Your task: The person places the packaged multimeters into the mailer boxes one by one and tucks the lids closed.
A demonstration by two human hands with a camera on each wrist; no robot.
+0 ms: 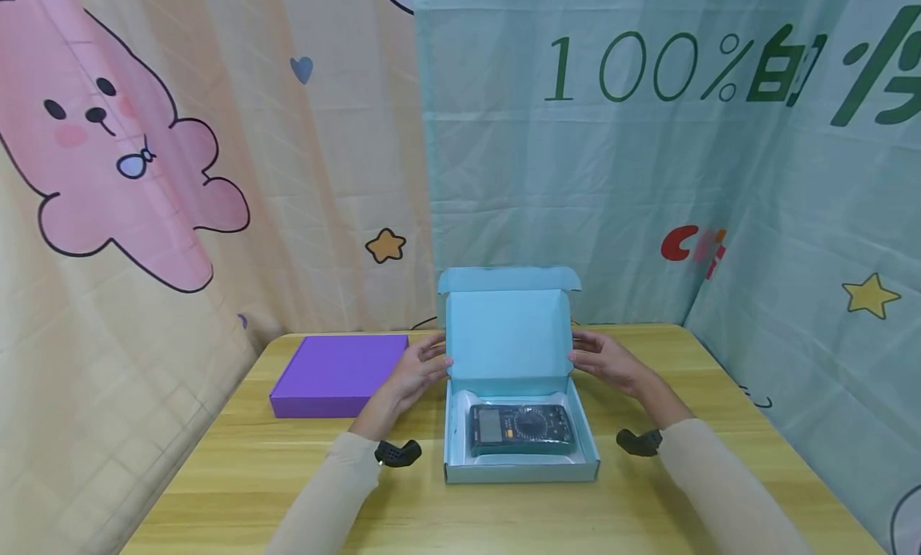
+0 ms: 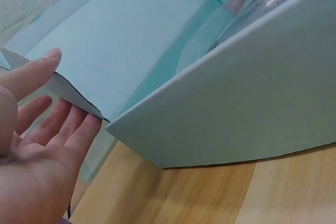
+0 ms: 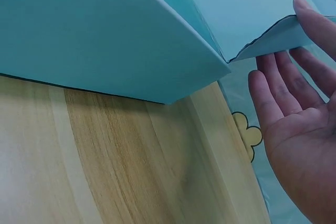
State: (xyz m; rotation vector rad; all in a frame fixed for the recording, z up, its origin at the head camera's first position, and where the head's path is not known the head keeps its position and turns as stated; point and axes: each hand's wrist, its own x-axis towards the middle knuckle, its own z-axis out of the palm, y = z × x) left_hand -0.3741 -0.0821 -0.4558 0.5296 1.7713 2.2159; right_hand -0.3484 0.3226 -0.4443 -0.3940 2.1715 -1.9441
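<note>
A light blue cardboard box point(image 1: 521, 473) stands on the table with its lid point(image 1: 508, 335) raised. Inside, in a clear plastic tray, lies a dark digital multimeter point(image 1: 521, 429) with a grey screen and a round dial. My left hand point(image 1: 423, 367) holds the lid's left edge; the left wrist view shows the thumb on the inner side of its side flap point(image 2: 79, 98) and the fingers behind. On the opposite edge my right hand point(image 1: 604, 359) grips the right side flap point(image 3: 278, 38) between thumb and fingers.
A closed purple box point(image 1: 338, 375) lies on the wooden table point(image 1: 230, 475) to the left, close to my left forearm. Printed curtains point(image 1: 504, 179) hang behind the table and along both sides. Black wrist devices point(image 1: 398, 454) sit on both wrists.
</note>
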